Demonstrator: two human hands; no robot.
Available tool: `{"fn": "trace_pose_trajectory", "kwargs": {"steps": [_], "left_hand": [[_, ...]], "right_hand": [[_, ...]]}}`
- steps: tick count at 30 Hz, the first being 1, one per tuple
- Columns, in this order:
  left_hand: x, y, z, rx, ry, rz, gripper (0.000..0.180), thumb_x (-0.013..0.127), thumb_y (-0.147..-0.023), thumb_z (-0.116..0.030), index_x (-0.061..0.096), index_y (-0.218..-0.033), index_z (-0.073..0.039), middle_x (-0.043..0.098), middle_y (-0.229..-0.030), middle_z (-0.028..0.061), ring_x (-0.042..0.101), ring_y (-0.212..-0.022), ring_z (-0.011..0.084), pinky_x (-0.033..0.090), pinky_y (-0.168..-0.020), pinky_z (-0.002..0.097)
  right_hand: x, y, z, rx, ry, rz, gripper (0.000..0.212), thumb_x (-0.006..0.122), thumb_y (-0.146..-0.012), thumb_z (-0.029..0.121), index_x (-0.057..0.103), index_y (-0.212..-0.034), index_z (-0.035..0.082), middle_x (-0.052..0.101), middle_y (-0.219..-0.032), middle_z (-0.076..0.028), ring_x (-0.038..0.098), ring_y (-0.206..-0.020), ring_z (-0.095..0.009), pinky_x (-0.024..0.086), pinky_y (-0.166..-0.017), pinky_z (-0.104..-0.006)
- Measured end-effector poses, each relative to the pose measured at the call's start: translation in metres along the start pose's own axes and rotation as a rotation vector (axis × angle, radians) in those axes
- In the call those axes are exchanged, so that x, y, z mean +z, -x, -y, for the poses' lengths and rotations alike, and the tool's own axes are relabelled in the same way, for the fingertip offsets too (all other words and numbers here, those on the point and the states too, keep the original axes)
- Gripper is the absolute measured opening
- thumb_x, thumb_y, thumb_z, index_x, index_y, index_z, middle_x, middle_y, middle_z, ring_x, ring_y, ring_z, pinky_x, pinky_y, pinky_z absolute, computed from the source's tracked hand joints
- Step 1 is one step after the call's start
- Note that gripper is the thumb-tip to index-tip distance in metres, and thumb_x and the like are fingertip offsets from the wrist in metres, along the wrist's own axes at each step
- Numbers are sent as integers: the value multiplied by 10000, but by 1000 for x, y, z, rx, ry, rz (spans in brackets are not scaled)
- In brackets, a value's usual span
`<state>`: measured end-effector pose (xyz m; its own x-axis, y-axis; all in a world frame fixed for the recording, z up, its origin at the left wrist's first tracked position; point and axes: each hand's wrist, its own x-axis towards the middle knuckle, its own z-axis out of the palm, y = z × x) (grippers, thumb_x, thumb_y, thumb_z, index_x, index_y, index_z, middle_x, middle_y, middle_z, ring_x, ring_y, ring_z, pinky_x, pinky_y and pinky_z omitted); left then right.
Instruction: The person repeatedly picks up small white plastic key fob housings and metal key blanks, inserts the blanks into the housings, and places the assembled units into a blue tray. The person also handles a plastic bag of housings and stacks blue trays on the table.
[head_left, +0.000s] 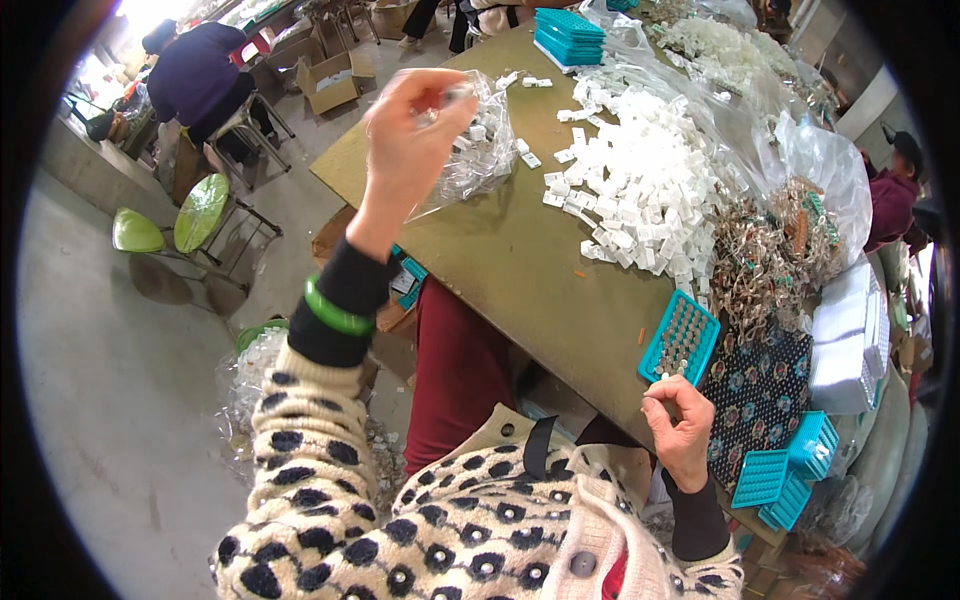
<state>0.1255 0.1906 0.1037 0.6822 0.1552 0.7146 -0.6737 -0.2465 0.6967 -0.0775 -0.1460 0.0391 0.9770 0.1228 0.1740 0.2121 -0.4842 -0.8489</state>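
My left hand (415, 130) is raised at the left edge of the table, its curled fingers smeared by motion. Behind and beside it lies a clear plastic bag (485, 150) with small white plastic pieces inside. At the table's near edge my right hand (683, 430) is closed, thumb and forefinger together; anything between them is too small to make out. Just beyond its fingertips sits a teal tray (713, 335) bearing rows of small round metallic-looking parts (682, 330). A large heap of white plastic pieces (650, 185) covers the table's middle and right.
Tangled small metal parts (770, 260) lie right of the heap, near a patterned cloth (765, 390). Teal trays stand stacked at the far edge (570, 35) and lower right (765, 478). Green chairs (202, 212) are on the left floor; a seated person (195, 75) is beyond.
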Motion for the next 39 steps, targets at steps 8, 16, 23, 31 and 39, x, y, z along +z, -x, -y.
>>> {"fn": "trace_pose_trajectory", "kwargs": {"steps": [8,16,23,31,39], "left_hand": [[-54,-3,64,-108,-529,37,323,745,-866,-178,683,-1132,-5,657,-1200,86,659,-916,131,543,-715,250],[-100,25,99,-940,-213,-201,686,780,-816,-500,569,-1173,47,598,-918,69,609,-764,177,504,-586,293],[-93,17,101,-1217,144,-175,500,775,-806,-519,578,-957,-85,582,-761,25,616,-667,166,515,-559,328],[-91,1,103,-1155,284,-283,100,681,-853,-42,584,-874,-35,556,-666,28,539,-496,149,476,-433,318],[-107,-36,78,-918,223,-414,131,691,-843,22,652,-968,15,647,-723,64,542,-424,113,464,-369,268]], "right_hand": [[-5,-85,31,-85,75,233,52,657,-820,27,614,-809,2,613,-700,-81,593,-608,-169,463,-587,-291],[69,-295,50,-137,20,269,335,609,-944,290,611,-786,-4,561,-629,-35,536,-578,-107,438,-536,-284],[136,-397,56,72,19,434,719,587,-797,774,545,-821,57,521,-790,-47,545,-683,-167,482,-555,-336],[173,-431,28,-252,-91,300,170,651,-837,156,597,-726,39,508,-607,13,499,-496,-117,381,-418,-293],[151,-414,52,-138,-136,76,139,607,-913,103,627,-820,1,554,-597,-13,496,-423,-93,387,-374,-263]]}}
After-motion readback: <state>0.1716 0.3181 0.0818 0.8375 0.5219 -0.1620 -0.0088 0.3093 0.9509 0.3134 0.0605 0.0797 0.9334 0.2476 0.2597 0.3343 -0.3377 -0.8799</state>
